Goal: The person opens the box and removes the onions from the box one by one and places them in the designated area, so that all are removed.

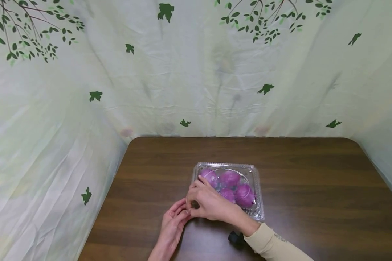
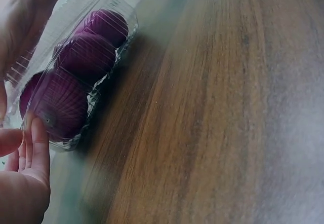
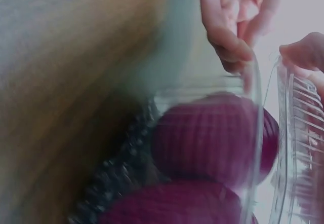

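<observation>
A clear plastic clamshell box [image 1: 259, 203] with several red onions [image 1: 245, 195] inside stands on the wooden table. At its near left corner, my left hand [image 1: 173, 224] pinches the rim of the base between thumb and fingers, also seen in the left wrist view, where the onions [image 2: 86, 57] show through the side. My right hand [image 1: 212, 203] reaches across the top and grips the lid's edge at that same corner. In the right wrist view, a narrow gap separates the ribbed lid [image 3: 291, 148] from the base rim [image 3: 255, 133], with the right thumb [image 3: 304, 51] on the lid.
The brown wooden table [image 1: 313, 188] extends to both sides of the box. A pale cloth [image 1: 196, 79] printed with leaves hangs behind and around it. A small black device [image 1: 236, 239] sits by the right wrist, below the box's near edge in the head view.
</observation>
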A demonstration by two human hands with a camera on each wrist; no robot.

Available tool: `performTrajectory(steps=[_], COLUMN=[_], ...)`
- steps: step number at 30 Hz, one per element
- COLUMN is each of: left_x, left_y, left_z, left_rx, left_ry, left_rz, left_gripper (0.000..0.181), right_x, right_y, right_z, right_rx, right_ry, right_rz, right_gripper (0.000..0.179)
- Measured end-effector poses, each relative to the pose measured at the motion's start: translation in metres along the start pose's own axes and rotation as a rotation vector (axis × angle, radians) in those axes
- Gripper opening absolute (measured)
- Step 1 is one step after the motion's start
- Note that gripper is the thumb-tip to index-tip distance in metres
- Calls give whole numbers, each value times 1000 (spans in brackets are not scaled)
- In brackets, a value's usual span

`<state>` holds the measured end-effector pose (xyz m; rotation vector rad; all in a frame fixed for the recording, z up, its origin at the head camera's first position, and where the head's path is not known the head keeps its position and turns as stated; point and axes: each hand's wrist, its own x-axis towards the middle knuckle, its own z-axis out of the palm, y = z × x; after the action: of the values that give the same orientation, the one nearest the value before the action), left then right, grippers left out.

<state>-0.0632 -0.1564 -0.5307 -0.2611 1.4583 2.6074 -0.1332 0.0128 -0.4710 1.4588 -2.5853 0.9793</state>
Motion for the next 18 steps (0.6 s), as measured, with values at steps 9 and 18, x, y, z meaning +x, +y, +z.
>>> performTrajectory(steps=[9, 18], left_x=[0, -2], left_y=[0, 3], left_z=[3, 4], left_rx=[-26, -16], left_ry=[33, 23], left_rz=[-18, -21], left_gripper=[33, 39], right_x=[3, -15], right_y=[-3, -9], right_z=[-9, -14], right_rx=[-196, -296], right_ry=[11, 47], right_rz=[-54, -45], right_gripper=[17, 46])
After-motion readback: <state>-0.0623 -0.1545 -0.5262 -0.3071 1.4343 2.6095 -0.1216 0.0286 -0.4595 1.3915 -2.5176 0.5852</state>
